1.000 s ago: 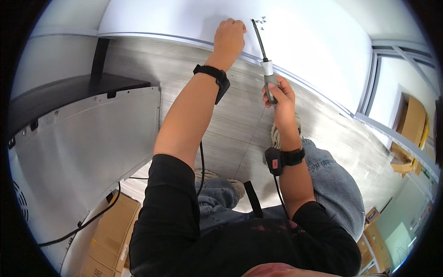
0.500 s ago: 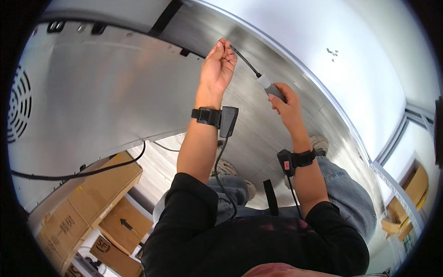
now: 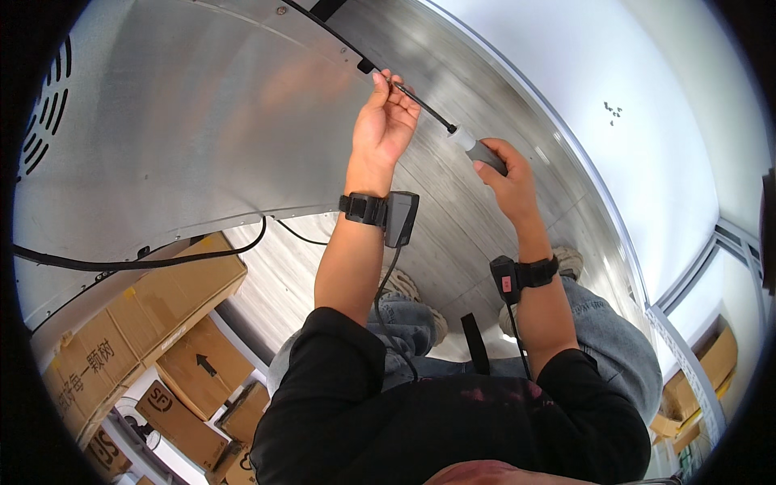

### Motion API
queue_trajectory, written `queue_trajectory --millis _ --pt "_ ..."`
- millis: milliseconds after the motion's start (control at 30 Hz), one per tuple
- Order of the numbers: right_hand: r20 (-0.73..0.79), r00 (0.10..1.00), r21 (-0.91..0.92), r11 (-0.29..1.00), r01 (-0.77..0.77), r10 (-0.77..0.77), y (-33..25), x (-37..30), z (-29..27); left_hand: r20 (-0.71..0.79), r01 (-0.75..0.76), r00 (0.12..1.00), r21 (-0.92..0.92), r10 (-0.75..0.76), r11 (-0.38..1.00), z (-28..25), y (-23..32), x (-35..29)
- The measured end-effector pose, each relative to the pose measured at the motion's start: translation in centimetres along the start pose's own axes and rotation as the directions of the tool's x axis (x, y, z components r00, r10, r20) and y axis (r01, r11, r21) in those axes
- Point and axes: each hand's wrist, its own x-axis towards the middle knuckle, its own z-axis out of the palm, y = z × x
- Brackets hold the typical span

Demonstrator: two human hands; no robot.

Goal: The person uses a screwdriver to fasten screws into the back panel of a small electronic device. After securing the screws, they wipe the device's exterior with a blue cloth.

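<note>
In my right hand (image 3: 514, 182) is a screwdriver (image 3: 432, 115) with a grey and white handle and a dark shaft. My fingers wrap its handle, and the shaft slants up and left. The shaft's tip reaches the fingertips of my left hand (image 3: 383, 133), where thumb and forefinger close on something too small to make out. The other left fingers are curled loosely, palm up. Close beside the left fingertips runs the dark edge of a large silver metal panel (image 3: 202, 129), which has curved vent slots at its far left.
A black cable (image 3: 162, 263) loops from the panel's lower edge. Cardboard boxes (image 3: 198, 364) are stacked at lower left. A white wall or panel (image 3: 647, 162) rises on the right, with small dark pieces (image 3: 612, 111) on it. Grey plank floor (image 3: 453, 218) lies below the hands.
The metal panel has shifted right and up in the picture as the view moved, so its edge now sits closer to my left fingertips. Both hands keep nearly the same pose around the screwdriver.
</note>
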Motion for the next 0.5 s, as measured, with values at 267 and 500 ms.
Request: queue_trajectory --millis 267,500 --pt "-0.007 0.999 -0.072 0.997 0.032 -0.033 -0.3 -0.4 -0.1 0.042 0.028 0.999 -0.025 -0.027 0.999 -0.5 -0.2 -0.2" --pt "0.022 0.998 -0.014 0.998 -0.06 0.06 0.0 -0.5 0.0 0.097 0.065 0.993 -0.018 -0.063 0.998 -1.7 0.3 -0.1"
